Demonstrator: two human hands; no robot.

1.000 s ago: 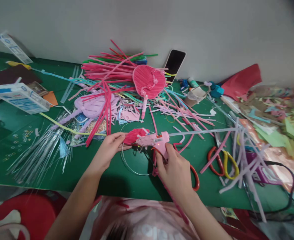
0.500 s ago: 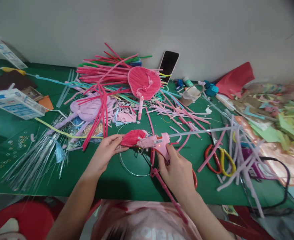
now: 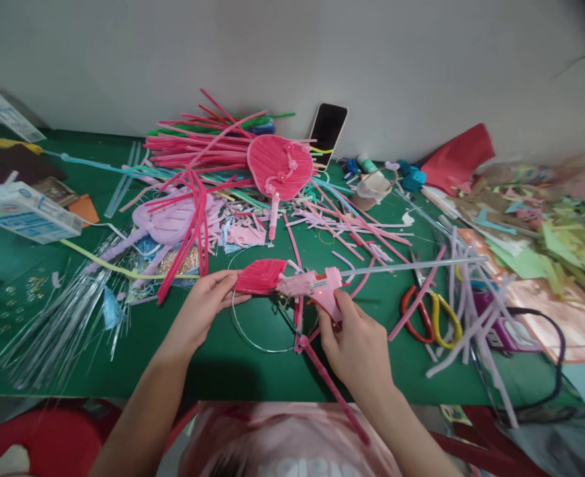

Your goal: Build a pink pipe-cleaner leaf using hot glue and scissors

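Observation:
My right hand [image 3: 358, 346] grips the handle of a pink glue gun [image 3: 312, 286] with a clear glue stick [image 3: 411, 266] trailing to the right. Its nozzle points left at a partly built pink pipe-cleaner fan piece [image 3: 261, 276] on a thin wire ring [image 3: 252, 334]. My left hand [image 3: 201, 306] pinches the left edge of that pink piece. Both hands hover low over the green table [image 3: 183, 358], near its front edge.
Behind the hands lie a finished pink fan [image 3: 278, 165], a lilac fan [image 3: 170, 222], a heap of pink pipe cleaners [image 3: 193, 149] and a phone [image 3: 328, 127] against the wall. Scissors [image 3: 428, 318] lie at right, paper scraps [image 3: 550, 238] beyond, a white box [image 3: 21, 212] at left.
The view has drifted slightly, so everything sits a little more to the left. Both hands keep their hold, with the glue gun nozzle still at the pink piece.

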